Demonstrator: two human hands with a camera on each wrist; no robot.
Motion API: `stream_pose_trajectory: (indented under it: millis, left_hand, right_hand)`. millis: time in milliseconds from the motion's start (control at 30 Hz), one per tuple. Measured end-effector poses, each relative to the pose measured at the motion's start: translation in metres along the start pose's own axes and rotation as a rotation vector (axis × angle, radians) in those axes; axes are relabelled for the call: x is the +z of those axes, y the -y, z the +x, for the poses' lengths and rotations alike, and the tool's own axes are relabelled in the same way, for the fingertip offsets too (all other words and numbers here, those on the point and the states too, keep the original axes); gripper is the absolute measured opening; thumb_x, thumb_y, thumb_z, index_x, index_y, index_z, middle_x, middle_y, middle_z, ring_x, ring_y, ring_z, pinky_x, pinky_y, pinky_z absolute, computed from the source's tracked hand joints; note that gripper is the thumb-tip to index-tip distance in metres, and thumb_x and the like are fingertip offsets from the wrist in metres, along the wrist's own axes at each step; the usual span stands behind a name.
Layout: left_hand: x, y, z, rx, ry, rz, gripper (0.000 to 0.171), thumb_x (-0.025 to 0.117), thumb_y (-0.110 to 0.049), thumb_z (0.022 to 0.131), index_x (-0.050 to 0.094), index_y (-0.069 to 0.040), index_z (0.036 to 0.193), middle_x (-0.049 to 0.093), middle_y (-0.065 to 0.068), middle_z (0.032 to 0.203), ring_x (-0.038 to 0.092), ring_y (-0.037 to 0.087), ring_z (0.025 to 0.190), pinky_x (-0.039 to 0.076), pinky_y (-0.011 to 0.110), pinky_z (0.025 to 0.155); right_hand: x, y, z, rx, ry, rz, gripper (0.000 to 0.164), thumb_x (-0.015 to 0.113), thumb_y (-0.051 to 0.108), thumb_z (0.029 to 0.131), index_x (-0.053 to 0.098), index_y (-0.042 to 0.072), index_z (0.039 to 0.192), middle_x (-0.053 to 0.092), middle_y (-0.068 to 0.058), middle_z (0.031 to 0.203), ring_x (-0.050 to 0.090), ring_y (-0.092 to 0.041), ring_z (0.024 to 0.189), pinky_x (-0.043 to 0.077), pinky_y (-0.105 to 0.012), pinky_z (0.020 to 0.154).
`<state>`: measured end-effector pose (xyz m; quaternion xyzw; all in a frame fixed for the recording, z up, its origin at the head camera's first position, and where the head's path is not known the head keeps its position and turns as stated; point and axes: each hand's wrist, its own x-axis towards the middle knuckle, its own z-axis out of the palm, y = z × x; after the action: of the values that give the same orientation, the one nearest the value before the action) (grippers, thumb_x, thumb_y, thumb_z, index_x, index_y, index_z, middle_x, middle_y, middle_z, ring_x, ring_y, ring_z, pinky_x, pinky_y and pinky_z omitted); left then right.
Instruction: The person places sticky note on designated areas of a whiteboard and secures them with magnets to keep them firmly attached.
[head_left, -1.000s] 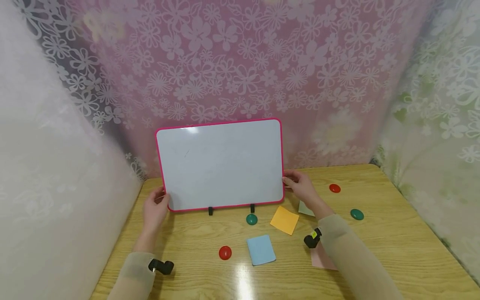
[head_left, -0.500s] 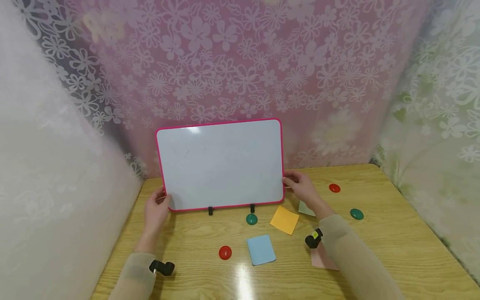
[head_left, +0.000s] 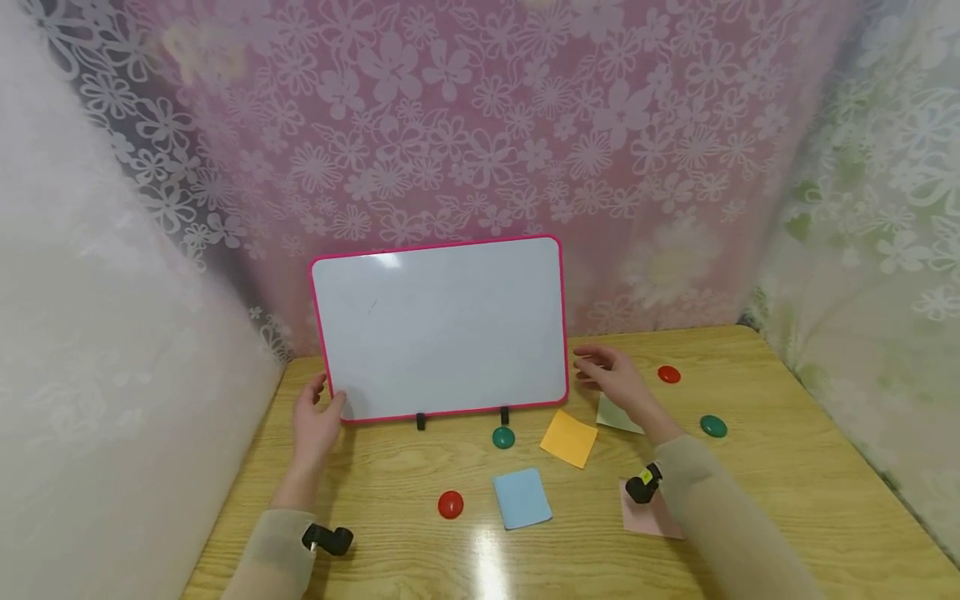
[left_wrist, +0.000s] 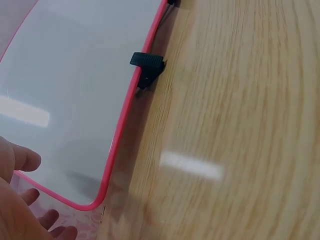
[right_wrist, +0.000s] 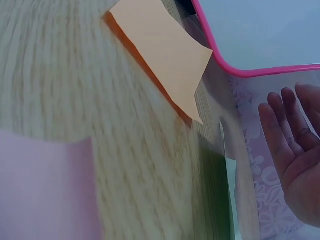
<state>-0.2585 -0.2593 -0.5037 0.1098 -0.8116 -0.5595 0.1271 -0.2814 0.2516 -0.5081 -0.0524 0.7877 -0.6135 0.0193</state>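
A whiteboard [head_left: 442,329] with a pink frame leans upright on a stand, whose black clips [left_wrist: 147,61] hold its lower edge. My left hand [head_left: 315,423] is at the board's lower left corner. In the left wrist view its thumb lies before the board's face and its fingers [left_wrist: 49,219] spread loosely beyond the edge; whether they touch it I cannot tell. To the right of the board, my right hand [head_left: 617,382] is apart from the frame, with relaxed fingers [right_wrist: 272,120] and nothing held.
On the wooden table [head_left: 375,550] lie orange [head_left: 569,439], blue [head_left: 522,498], pink [head_left: 641,518] and pale green [head_left: 617,414] sticky notes. Red [head_left: 451,504] and green [head_left: 503,437] round magnets lie about, with another red [head_left: 669,374] and green one [head_left: 713,426] at right. Floral curtains enclose the table.
My right hand has let go of the board's right edge and moved slightly right. My left fingers have loosened at the left corner, the hand shifting slightly right. The board stays put.
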Motion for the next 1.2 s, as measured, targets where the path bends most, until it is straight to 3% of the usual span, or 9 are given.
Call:
stream_pose_trajectory:
  millis: [233, 533, 667, 1000, 1200]
  left_hand:
    - [0.000, 0.001, -0.006, 0.015, -0.043, 0.039, 0.063, 0.066, -0.012, 0.102, 0.043, 0.005, 0.158, 0.035, 0.033, 0.162, 0.026, 0.048, 0.154, 0.020, 0.059, 0.127]
    - [-0.002, 0.008, -0.010, 0.058, -0.134, 0.056, 0.062, 0.070, -0.011, 0.100, 0.048, 0.003, 0.156, 0.036, 0.034, 0.155, 0.029, 0.050, 0.149, 0.026, 0.062, 0.123]
    - [-0.005, 0.006, -0.015, 0.085, -0.140, 0.055, 0.061, 0.070, -0.011, 0.100, 0.049, 0.002, 0.155, 0.035, 0.033, 0.156, 0.028, 0.050, 0.149, 0.029, 0.065, 0.120]
    - [0.005, -0.006, -0.031, 0.332, -0.173, 0.104, 0.050, 0.073, -0.002, 0.094, 0.059, 0.006, 0.141, 0.043, 0.029, 0.151, 0.028, 0.049, 0.145, 0.025, 0.064, 0.116]
    - [0.012, -0.016, -0.037, 0.386, -0.134, 0.115, 0.049, 0.072, -0.002, 0.095, 0.059, 0.002, 0.143, 0.040, 0.027, 0.151, 0.026, 0.044, 0.146, 0.027, 0.063, 0.113]
  right_hand:
    - [-0.008, -0.005, -0.004, 0.025, -0.010, -0.014, 0.050, 0.062, 0.024, 0.111, 0.052, -0.007, 0.150, 0.058, -0.036, 0.139, 0.065, -0.048, 0.120, 0.055, -0.053, 0.103]
    - [-0.021, -0.002, -0.016, 0.018, -0.031, -0.032, 0.046, 0.062, 0.024, 0.111, 0.056, -0.004, 0.148, 0.057, -0.035, 0.140, 0.064, -0.048, 0.121, 0.059, -0.045, 0.098]
    - [-0.026, 0.002, -0.023, 0.001, -0.033, -0.088, 0.044, 0.062, 0.024, 0.111, 0.059, -0.001, 0.147, 0.060, -0.033, 0.139, 0.066, -0.048, 0.119, 0.061, -0.041, 0.094]
    - [-0.049, 0.007, -0.049, -0.087, 0.025, -0.331, 0.035, 0.064, 0.018, 0.110, 0.064, -0.001, 0.140, 0.067, -0.028, 0.131, 0.070, -0.043, 0.111, 0.063, -0.041, 0.087]
    - [-0.063, 0.005, -0.060, -0.095, 0.037, -0.452, 0.034, 0.063, 0.021, 0.111, 0.066, 0.002, 0.139, 0.069, -0.024, 0.131, 0.071, -0.039, 0.111, 0.063, -0.043, 0.085]
